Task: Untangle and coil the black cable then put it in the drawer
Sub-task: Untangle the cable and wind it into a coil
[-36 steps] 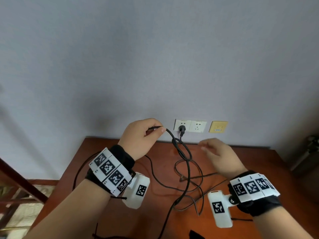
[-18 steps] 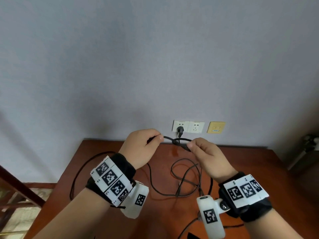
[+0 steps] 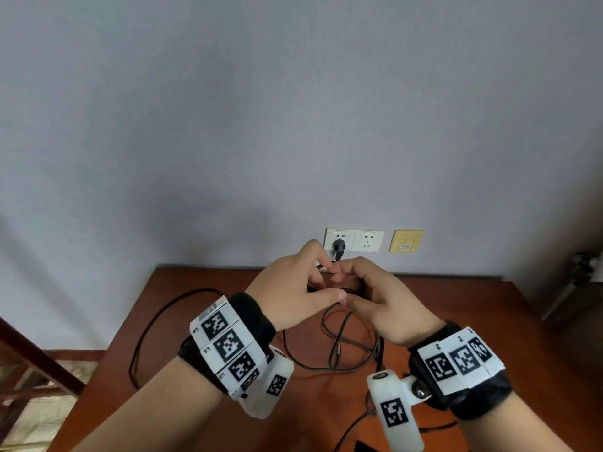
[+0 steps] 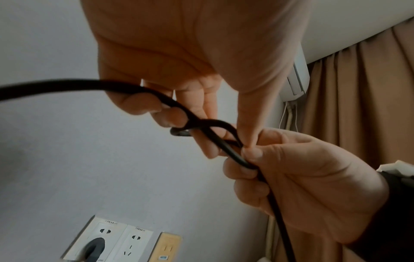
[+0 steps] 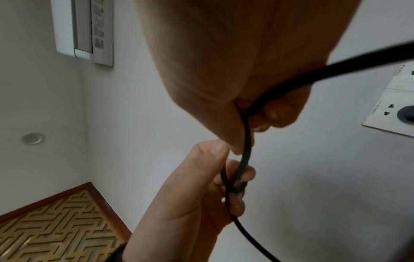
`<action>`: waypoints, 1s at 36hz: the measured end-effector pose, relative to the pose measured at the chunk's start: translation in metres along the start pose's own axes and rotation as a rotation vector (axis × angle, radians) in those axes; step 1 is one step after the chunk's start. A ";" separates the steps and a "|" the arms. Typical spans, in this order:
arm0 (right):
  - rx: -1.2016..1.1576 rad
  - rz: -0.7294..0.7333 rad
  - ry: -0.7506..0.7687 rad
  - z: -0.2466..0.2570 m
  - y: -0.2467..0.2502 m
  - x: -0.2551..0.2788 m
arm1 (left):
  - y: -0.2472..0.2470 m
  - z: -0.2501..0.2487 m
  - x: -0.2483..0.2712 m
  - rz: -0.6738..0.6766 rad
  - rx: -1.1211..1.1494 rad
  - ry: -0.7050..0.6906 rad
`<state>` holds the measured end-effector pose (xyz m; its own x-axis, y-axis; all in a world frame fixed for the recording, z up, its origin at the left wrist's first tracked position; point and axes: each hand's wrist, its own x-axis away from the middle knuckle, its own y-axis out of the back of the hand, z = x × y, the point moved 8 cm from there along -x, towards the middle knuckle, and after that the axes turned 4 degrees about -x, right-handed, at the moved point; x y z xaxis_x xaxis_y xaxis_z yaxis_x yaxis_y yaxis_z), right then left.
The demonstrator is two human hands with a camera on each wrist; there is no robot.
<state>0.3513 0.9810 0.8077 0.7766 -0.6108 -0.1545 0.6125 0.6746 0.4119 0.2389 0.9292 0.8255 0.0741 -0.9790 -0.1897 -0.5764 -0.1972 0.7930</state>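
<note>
Head view: my left hand [image 3: 293,288] and right hand [image 3: 388,305] both pinch knot in black cable [image 3: 339,350], held up near back edge of table [image 3: 489,321]. Rest lies looped on table. Still untangling. Next, pull loop open gently.

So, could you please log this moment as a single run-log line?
stage: untangling | left hand: pinches thin black rubber cable at crossed loop | right hand: grips same cable | rest: loose on brown wooden table
</note>
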 end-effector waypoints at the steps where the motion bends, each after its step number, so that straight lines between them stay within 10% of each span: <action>1: -0.001 0.004 0.003 0.001 -0.001 0.000 | 0.000 0.000 0.000 -0.001 -0.006 0.006; 11: -0.038 -0.021 -0.010 -0.010 -0.001 0.000 | -0.010 0.004 0.002 -0.036 -0.084 -0.031; 22: -0.147 -0.166 -0.142 -0.033 0.009 -0.002 | -0.002 0.033 0.013 -0.220 0.351 0.196; 36: 0.186 -0.062 0.035 0.003 -0.011 -0.008 | -0.013 -0.012 -0.001 -0.015 -0.102 -0.045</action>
<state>0.3384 0.9772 0.8070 0.7450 -0.6315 -0.2148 0.6241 0.5463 0.5586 0.2563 0.9325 0.8221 0.0442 -0.9731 -0.2263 -0.4891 -0.2186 0.8444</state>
